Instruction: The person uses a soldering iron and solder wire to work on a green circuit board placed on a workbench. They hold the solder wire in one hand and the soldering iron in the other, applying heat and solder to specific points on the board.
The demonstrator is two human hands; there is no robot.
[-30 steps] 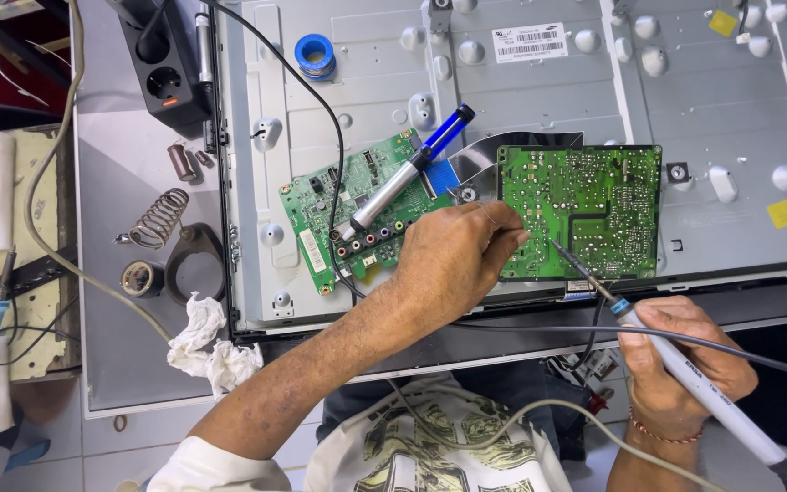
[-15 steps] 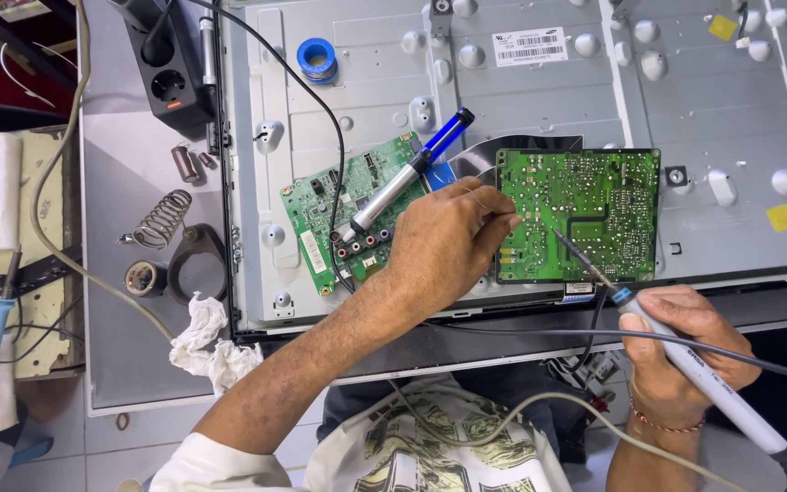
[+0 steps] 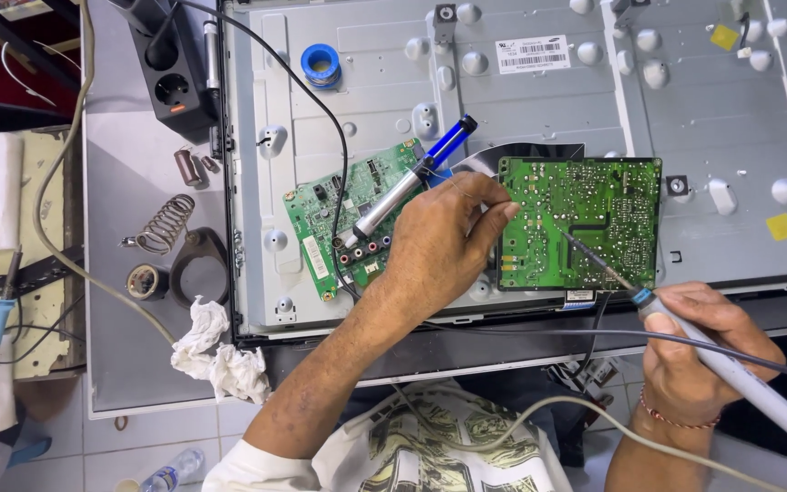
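- The green circuit board (image 3: 580, 223) lies solder-side up on the grey metal back panel (image 3: 539, 109), right of the panel's middle, and I see both hands working at it.
- My right hand (image 3: 699, 351) is clenched around the white soldering iron (image 3: 730, 369), held like a pen; its thin tip reaches up and left onto the board's lower middle, so the board sits just above and left of that grip.
- My left hand (image 3: 444, 246) rests at the board's left edge, fingertips pinched on a thin strand of solder wire (image 3: 466, 182) (hard to make out, it is very fine). The board lies directly right of that grip, touching the fingertips.
- A second, smaller green board (image 3: 339, 214) lies tilted to the left, under the wrist, with a silver and blue desoldering pump (image 3: 407, 187) lying across it.
- A blue tape roll (image 3: 321, 64) sits on the panel's upper left.
- On the bench (image 3: 129, 355) to the left: a black power strip (image 3: 170, 68), a coiled spring stand (image 3: 164, 223) and a crumpled white tissue (image 3: 216, 355).
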